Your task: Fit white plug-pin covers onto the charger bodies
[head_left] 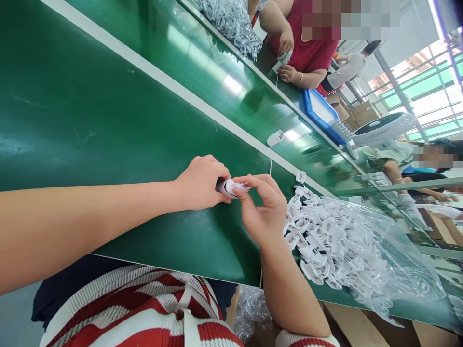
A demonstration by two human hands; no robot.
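The left hand point(203, 184) wraps its fingers around a smooth, white, rounded housing point(228, 189) above the glossy green table point(108, 135), and if this grip becomes loose, the housing could perhaps turn or slip. At its right end, the right hand point(266, 207) pinches a small pale piece point(241, 186), partly hidden, which a crooked push might bend. Farther right, curved white plastic parts point(325, 231) lie heaped, touching a thin, wrinkled transparent bag point(408, 260).

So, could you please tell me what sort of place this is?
Probably a factory assembly workshop: a heap of white plastic parts lies on the long green worktop, and a co-worker in a red top holds a small piece opposite.
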